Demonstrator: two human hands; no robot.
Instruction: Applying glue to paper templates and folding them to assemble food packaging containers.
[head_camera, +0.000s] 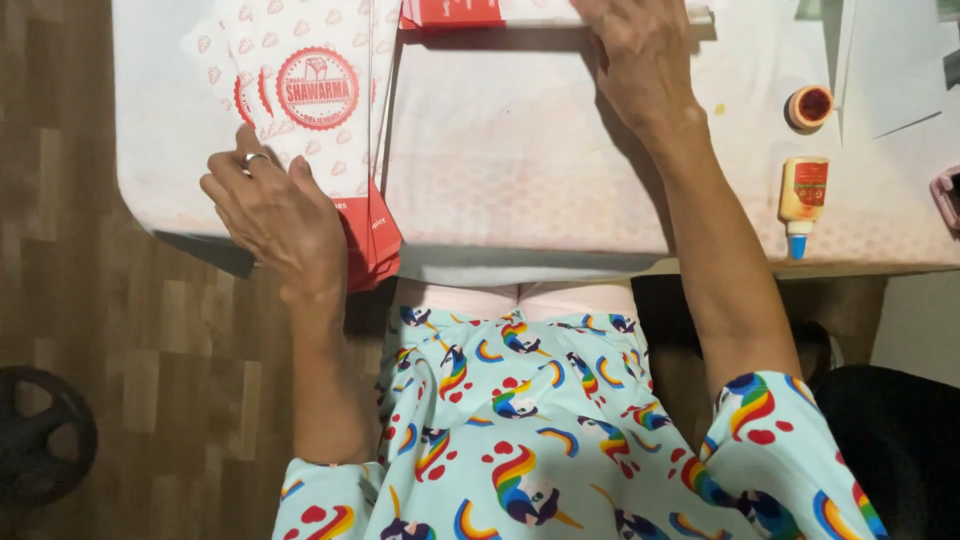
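The left hand (268, 215) rests flat and unclenched on the bag stack (320, 130) at the table's (520, 190) near-left edge. The right hand (640, 60) presses a folded bag (450, 12) at the far edge (grip cannot be told). Glue bottle (803, 203) lies unused, well right; most of the stack looks unprocessed.

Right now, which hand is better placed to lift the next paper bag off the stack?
Left. The left hand already rests on the stack of paper bags; the right hand is away at the table's far edge.

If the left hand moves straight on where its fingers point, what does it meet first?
The left hand already rests on the stack of paper bags; going straight on, it would likely just slide further up that stack.
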